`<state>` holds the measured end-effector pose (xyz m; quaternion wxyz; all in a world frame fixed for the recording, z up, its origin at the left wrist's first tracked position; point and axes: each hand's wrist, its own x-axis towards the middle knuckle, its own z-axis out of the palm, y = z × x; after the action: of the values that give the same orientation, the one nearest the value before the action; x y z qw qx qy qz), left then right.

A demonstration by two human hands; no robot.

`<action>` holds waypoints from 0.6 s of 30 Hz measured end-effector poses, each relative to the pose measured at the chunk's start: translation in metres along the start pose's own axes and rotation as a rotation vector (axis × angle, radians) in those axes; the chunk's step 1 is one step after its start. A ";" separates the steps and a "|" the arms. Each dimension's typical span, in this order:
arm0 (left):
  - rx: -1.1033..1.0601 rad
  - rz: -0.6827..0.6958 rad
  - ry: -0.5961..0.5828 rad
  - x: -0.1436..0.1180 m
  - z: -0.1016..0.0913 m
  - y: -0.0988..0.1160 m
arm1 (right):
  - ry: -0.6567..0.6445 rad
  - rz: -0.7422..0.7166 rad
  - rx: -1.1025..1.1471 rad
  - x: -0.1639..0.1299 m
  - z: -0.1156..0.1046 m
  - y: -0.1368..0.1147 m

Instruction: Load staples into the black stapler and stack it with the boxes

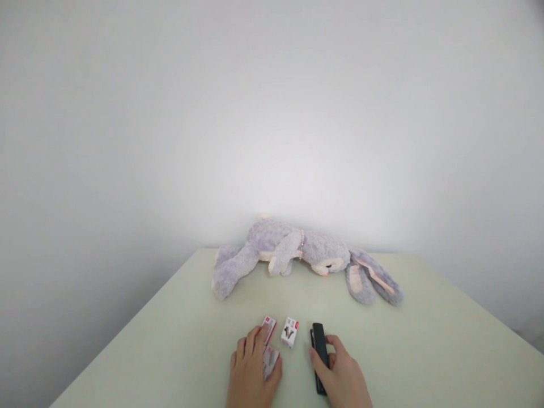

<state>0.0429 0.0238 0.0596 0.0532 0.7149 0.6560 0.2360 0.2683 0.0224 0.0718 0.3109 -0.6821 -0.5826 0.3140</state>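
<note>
My right hand [342, 371] is closed around a black stapler [318, 343], thumb on its left side and fingers on its right. The stapler lies lengthwise on the table, its far end pointing to the wall. Over on the left, my left hand [251, 368] rests on two small boxes. Its thumb and index finger bracket a grey-and-white box [270, 361], partly hidden by the hand. The index fingertip touches a red-and-white box [268, 327] just beyond. Between the hands sits a white box [289, 332] with a dark clip-like picture and red print, untouched.
A grey-purple plush rabbit [272, 241] lies on its side along the table's back edge, its long ears stretched to the right. The pale green table [178, 345] meets a plain white wall [272, 113] behind it.
</note>
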 end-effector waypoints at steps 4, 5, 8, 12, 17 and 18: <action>0.036 0.042 0.035 0.005 0.016 0.016 | -0.037 -0.026 0.034 0.009 0.011 -0.015; 0.052 0.061 0.049 0.006 0.020 0.018 | -0.058 -0.040 0.040 0.010 0.015 -0.017; 0.087 0.096 0.051 0.007 0.028 0.022 | -0.104 -0.084 0.067 0.008 0.025 -0.018; 0.110 0.028 0.050 0.001 0.029 0.021 | -0.123 -0.111 0.091 0.001 0.040 -0.023; 0.130 -0.130 0.049 -0.011 0.023 -0.008 | -0.168 -0.135 0.097 -0.008 0.065 -0.045; 0.122 -0.154 0.054 -0.013 0.021 -0.020 | -0.179 -0.149 0.107 -0.009 0.071 -0.051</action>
<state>0.0332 0.0192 0.0297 0.0096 0.6577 0.7233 0.2101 0.1805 0.0239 0.0694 0.3163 -0.5884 -0.6396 0.3804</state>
